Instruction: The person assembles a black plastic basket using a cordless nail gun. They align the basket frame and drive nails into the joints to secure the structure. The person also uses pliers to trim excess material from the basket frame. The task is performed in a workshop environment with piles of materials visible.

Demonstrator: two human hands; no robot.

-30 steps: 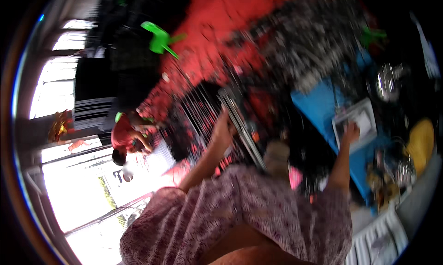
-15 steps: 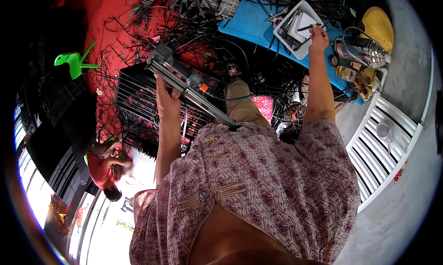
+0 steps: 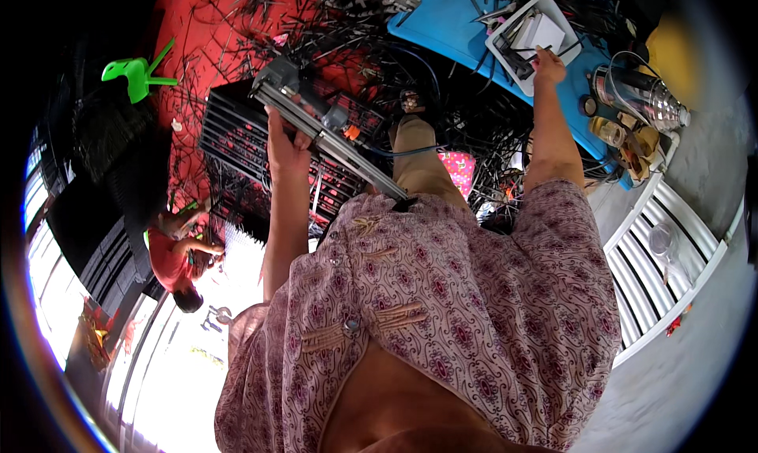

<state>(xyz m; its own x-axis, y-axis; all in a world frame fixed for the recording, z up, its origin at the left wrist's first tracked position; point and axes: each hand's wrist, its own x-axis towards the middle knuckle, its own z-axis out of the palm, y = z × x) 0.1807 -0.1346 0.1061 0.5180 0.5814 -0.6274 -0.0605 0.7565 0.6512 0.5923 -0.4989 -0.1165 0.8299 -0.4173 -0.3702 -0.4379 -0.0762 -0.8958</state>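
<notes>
My left hand (image 3: 289, 145) is closed around a grey pneumatic nail gun (image 3: 325, 133), just behind its head. Its long metal magazine runs down to the right, and the rear end rests against my patterned shirt. Stretched out over the blue table (image 3: 442, 28), my right hand (image 3: 550, 68) pinches a thin dark strip (image 3: 570, 49) at the near edge of a white plastic tray (image 3: 502, 52). Inside the tray lie a white box (image 3: 545, 31) and several dark strips. A black slatted frame (image 3: 237, 129) stands beyond my left hand.
A metal flask (image 3: 639, 94) and a jar (image 3: 608, 129) stand right of the tray. Loose black strips litter the red floor (image 3: 189, 27). A white slatted bench (image 3: 659, 256) is at right, a green plastic piece (image 3: 138, 74) at left. Another person (image 3: 170, 256) in red works at lower left.
The view has shifted slightly, so the tray and table sit further right. My right hand has drawn a little toward the tray's near edge. My left hand keeps its hold on the nail gun.
</notes>
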